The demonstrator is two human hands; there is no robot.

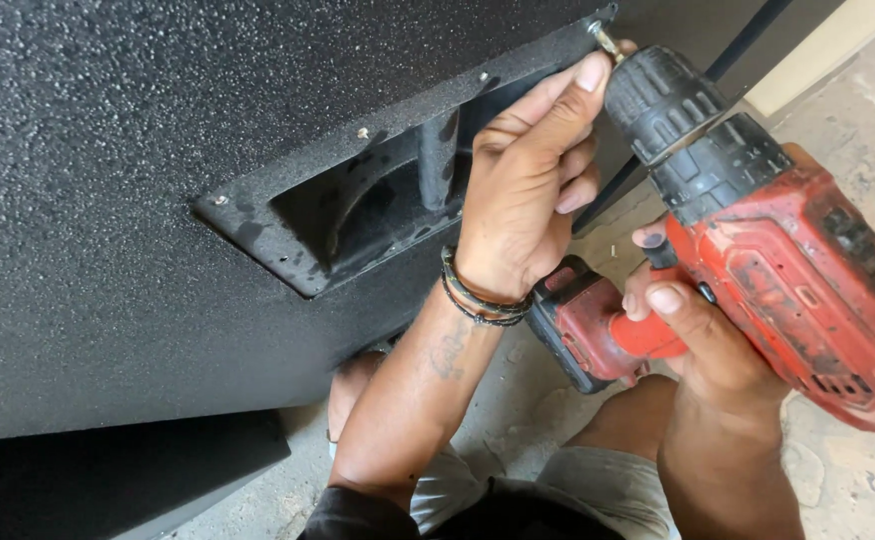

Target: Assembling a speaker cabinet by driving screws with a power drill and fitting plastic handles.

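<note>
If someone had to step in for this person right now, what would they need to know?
Left hand: steadies the screw at the handle plate's top right corner, fingers curled into the recess.
Right hand: grips the red drill, its tip on that screw.
Done: three other screws already sit in the plate on the black textured box.
Left: this corner screw is not yet flush.

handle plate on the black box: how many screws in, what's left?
Done: three screws sit along the recessed handle plate. In hand: the right hand holds the red drill, bit on a screw at the far corner, the left hand steadying it. Left: that corner screw isn't seated; the plate's lower edge shows none.
</note>
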